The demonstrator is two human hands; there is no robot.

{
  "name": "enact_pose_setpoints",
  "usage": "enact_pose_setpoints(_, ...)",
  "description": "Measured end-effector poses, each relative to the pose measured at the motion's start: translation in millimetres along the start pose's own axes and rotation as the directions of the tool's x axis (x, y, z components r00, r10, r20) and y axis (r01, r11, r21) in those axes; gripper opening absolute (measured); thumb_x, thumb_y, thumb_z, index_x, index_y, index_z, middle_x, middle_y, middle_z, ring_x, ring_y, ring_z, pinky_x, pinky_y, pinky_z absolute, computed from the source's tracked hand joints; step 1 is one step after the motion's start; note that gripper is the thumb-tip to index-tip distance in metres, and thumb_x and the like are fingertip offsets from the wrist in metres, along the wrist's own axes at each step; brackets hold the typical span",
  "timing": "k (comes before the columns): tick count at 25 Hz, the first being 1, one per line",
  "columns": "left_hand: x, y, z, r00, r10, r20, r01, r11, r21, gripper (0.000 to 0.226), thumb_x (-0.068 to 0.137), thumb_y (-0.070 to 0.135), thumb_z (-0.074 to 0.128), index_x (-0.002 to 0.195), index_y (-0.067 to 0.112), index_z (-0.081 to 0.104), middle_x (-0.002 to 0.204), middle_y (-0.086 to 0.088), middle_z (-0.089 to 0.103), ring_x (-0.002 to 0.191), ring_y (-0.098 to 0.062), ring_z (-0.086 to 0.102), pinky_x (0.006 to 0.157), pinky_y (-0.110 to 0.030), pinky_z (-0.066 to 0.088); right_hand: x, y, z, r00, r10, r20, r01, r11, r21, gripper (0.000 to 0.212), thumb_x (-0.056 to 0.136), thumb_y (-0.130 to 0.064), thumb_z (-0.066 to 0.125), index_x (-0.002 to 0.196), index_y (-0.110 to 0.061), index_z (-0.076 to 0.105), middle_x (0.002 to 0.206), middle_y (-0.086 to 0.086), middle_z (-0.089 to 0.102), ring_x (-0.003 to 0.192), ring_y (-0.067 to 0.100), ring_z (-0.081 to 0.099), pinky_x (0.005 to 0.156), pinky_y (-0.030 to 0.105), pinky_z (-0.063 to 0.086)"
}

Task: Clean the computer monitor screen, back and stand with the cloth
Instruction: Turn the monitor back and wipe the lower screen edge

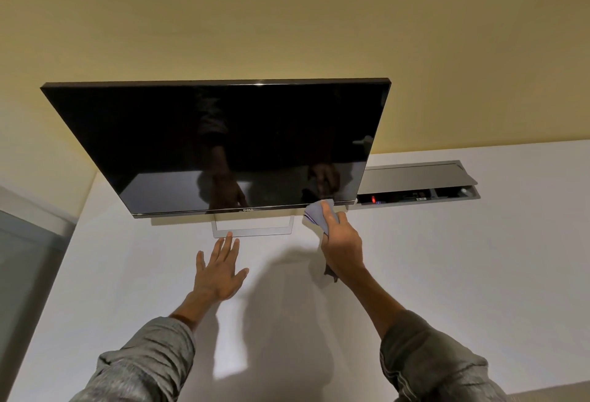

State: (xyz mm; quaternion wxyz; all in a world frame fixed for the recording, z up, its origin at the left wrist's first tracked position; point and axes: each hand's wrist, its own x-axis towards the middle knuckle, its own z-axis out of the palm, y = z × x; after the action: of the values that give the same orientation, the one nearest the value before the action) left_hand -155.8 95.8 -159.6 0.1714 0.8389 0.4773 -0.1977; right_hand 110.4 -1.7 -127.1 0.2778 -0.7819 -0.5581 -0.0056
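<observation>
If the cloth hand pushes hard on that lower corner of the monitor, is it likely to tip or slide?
Probably it could rock: the monitor is a wide panel on a thin open-frame stand. It may also slide, since the white desk looks smooth. The left hand, fingers at the stand, looks placed to steady it while the right hand wipes with the cloth.

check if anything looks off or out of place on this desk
Only the desk's cable box: its grey lid is propped open, showing sockets and a red light. The monitor stands level and undamaged.
</observation>
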Motion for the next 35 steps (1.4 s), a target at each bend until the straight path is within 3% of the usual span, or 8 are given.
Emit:
enact_pose_setpoints(4,1.9,-5.3,-0.5,1.0,0.008,0.008,-0.009,1.0,0.023,0.082,0.085,0.065,0.009,0.153,0.022,-0.01,0.156,0.0,-0.027,0.147,-0.021,-0.017,0.114,-0.058,-0.006,-2.7,9.7,-2.9,1.0,0.018,0.01,-0.018,1.0,-0.026,0.06,0.083,-0.003,0.067,0.139,-0.014,0.051,0.085,0.009,0.064,0.058,0.022,0.054,0.051,0.03,0.053)
enact_pose_setpoints(8,2.4,-4.9,0.4,1.0,0.008,0.012,-0.008,1.0,0.019,0.085,0.081,0.066,0.005,0.152,0.022,-0.012,0.155,0.0,-0.028,0.147,-0.021,-0.017,0.114,-0.058,-0.005,2.3,26.3,-24.0,0.918,0.385,0.094,-0.378,0.922,-0.083,0.059,0.093,-0.014,0.053,0.147,-0.026,0.033,0.123,0.002,0.055,0.099,0.021,0.056,0.083,0.038,0.053)
enact_pose_setpoints(12,3.9,-7.2,0.8,0.999,0.019,0.026,-0.02,1.0,0.022,0.081,0.086,0.064,0.01,0.152,0.022,-0.012,0.15,0.001,-0.034,0.147,-0.022,-0.017,0.113,-0.059,-0.005,0.0,25.1,-19.3,0.896,0.426,0.126,-0.421,0.904,-0.066,0.058,0.098,-0.015,0.049,0.151,-0.024,0.027,0.131,0.009,0.051,0.109,0.027,0.054,0.09,0.038,0.051)
enact_pose_setpoints(17,0.3,-2.5,-2.4,1.0,0.017,0.024,-0.017,1.0,0.007,0.076,0.096,0.058,0.023,0.153,0.021,-0.011,0.156,-0.001,-0.027,0.147,-0.021,-0.017,0.114,-0.058,-0.006,-5.5,3.0,5.8,0.955,0.291,-0.064,-0.288,0.956,0.048,0.064,0.08,0.008,0.068,0.139,-0.008,0.05,0.093,0.013,0.064,0.067,0.023,0.059,0.052,0.033,0.057)
enact_pose_setpoints(23,-0.8,-1.6,-5.3,0.999,0.013,0.039,-0.013,1.0,0.015,0.076,0.096,0.059,0.022,0.152,0.021,-0.012,0.157,-0.001,-0.027,0.147,-0.021,-0.017,0.114,-0.058,-0.007,-0.5,-44.4,25.8,0.991,0.13,-0.028,-0.128,0.99,0.056,0.051,0.078,-0.003,0.077,0.127,-0.005,0.062,0.086,0.013,0.068,0.06,0.021,0.063,0.057,0.03,0.06)
enact_pose_setpoints(29,-0.3,-5.8,-3.6,0.999,0.022,0.039,-0.023,1.0,0.011,0.087,0.08,0.067,0.006,0.152,0.022,-0.013,0.156,0.0,-0.028,0.147,-0.021,-0.017,0.114,-0.058,-0.007,7.5,-34.0,7.0,0.978,-0.208,-0.032,0.177,0.894,-0.411,0.048,0.078,-0.031,0.077,0.123,-0.017,0.067,0.084,0.01,0.07,0.058,0.021,0.062,0.052,0.026,0.053)
enact_pose_setpoints(32,-0.2,-5.4,-5.1,0.999,0.019,0.035,-0.02,0.999,0.031,0.088,0.078,0.067,0.004,0.152,0.022,-0.014,0.155,0.0,-0.029,0.147,-0.021,-0.017,0.114,-0.058,-0.008,8.8,-8.2,-6.9,0.983,-0.162,0.083,0.182,0.863,-0.472,0.062,0.074,-0.03,0.081,0.131,-0.016,0.06,0.099,0.017,0.07,0.07,0.029,0.066,0.06,0.035,0.057)
enact_pose_setpoints(35,-0.6,-6.1,-4.7,0.999,0.02,0.034,-0.021,1.0,0.019,0.088,0.078,0.067,0.004,0.152,0.023,-0.013,0.156,0.0,-0.028,0.147,-0.021,-0.017,0.114,-0.058,-0.008,13.7,-2.1,-27.3,0.972,0.047,0.23,0.059,0.901,-0.429,0.076,0.078,-0.023,0.078,0.145,-0.021,0.042,0.122,0.02,0.06,0.093,0.032,0.064,0.075,0.043,0.058)
